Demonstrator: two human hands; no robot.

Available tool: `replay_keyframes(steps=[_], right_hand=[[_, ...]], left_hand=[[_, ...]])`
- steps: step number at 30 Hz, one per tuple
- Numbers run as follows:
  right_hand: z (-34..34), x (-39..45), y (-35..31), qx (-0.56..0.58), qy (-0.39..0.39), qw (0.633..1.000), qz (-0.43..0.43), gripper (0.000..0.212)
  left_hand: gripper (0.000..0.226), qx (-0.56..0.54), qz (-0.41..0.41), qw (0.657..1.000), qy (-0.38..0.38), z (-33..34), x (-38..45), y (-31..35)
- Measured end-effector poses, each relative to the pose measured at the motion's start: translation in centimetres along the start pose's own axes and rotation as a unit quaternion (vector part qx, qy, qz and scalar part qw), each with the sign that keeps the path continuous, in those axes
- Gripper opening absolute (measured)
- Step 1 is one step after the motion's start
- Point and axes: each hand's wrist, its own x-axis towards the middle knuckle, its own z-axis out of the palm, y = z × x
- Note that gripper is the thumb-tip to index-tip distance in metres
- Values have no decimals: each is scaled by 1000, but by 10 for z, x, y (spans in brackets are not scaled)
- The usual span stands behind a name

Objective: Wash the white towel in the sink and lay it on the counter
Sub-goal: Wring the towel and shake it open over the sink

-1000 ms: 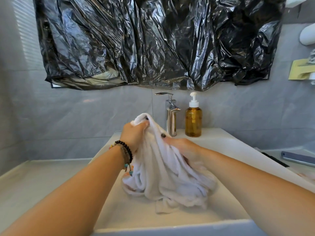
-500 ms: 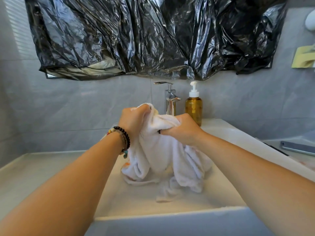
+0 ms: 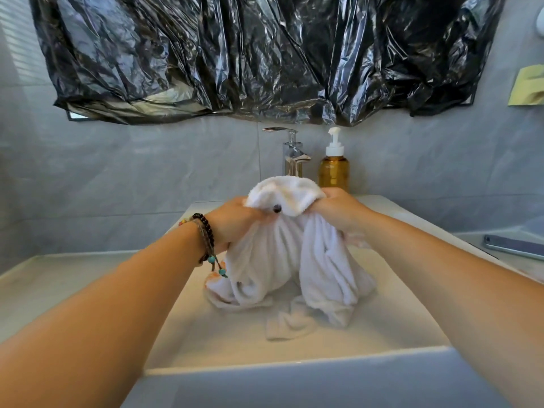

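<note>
Black plastic sheet [image 3: 265, 54] hid mirror above white sink [image 3: 294, 363]. Left hand [image 3: 235, 220] and right hand [image 3: 338, 210] each gripped bunched white towel [image 3: 294, 260] over basin; fingertips buried in cloth. Phone [image 3: 513, 245] at 3 o'clock, cut off.

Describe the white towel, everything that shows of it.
The white towel looks like soft terry cloth, bunched and deeply creased. The left hand and the right hand each grip it near the top, and a puffed fold rises between them. Below the hands it hangs in two draped lobes, whose lower ends lie crumpled on the floor of the white sink. A small dark spot sits just under the top fold, and a trace of orange shows at its lower left edge. Whether it is wet cannot be told.
</note>
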Motion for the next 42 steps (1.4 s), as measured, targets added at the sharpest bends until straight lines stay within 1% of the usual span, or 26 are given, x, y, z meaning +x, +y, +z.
replay_keyframes(steps=[1,2,3,4,5,8,11,15,17,18,20,21,22,25,27,29,30,32,33,35,36,37,39,40,42], right_hand=[[3,-2,2,-11,-29,999,34,35],[6,-4,4,-26,-62,996,61,44],[11,-6,5,-36,-99,992,76,51],[16,-8,5,-48,-129,987,79,53],[20,-10,5,-60,-143,985,71,51],[26,-12,3,-96,-115,987,53,37],[18,-10,-2,-155,-76,984,42,30],[15,-11,-15,-112,4,994,-9,12],[19,-12,-18,-88,30,995,-32,14],[21,-12,-17,-75,37,996,-34,17],[20,-13,-15,-56,36,998,-19,13],[18,-14,-14,-52,27,998,-9,12],[16,-14,-12,-52,10,999,0,17],[11,-15,-6,-65,-70,995,12,22],[13,-14,-6,-106,-101,989,3,26],[19,-17,-10,-135,-96,986,-11,23],[21,-17,-12,-125,-88,988,-13,20],[23,-18,-15,-82,-71,994,-14,15],[21,-17,-16,-84,-71,994,-21,21],[15,-14,-16,-138,-97,985,-19,45],[12,-13,-15,-161,-117,980,0,56],[7,-12,-12,-173,-134,975,25,58],[-5,-7,-6,-185,-161,967,64,43],[-11,-4,-2,-190,-162,965,77,37],[-20,1,5,-196,-133,968,79,24]], left_hand=[[32,-18,10,1000,17,-3,2,-1],[19,-18,21,999,40,-4,2,-1],[10,4,31,997,69,-5,4,-1],[10,35,40,994,99,-5,5,-1],[13,68,49,989,123,-5,7,-1],[21,144,75,972,170,1,7,4],[26,183,77,960,200,2,8,8],[33,203,55,951,227,0,10,13],[34,175,54,957,227,3,9,14],[32,158,54,962,216,4,7,13],[26,132,55,971,192,5,4,10],[23,119,61,974,183,4,3,9],[20,111,71,976,174,3,3,7],[10,116,99,976,157,-2,6,3],[10,136,109,970,167,-3,7,3],[16,148,107,965,189,-3,7,6],[20,145,102,963,201,-4,8,9],[22,105,92,965,221,-6,9,13],[19,78,86,967,225,-7,9,15],[12,51,76,968,232,-12,5,17],[10,48,72,968,235,-15,1,17],[11,42,69,967,240,-19,-1,16],[11,22,59,966,252,-29,-3,12],[8,9,49,966,254,-32,-4,11],[13,8,23,969,246,-39,-3,7]])
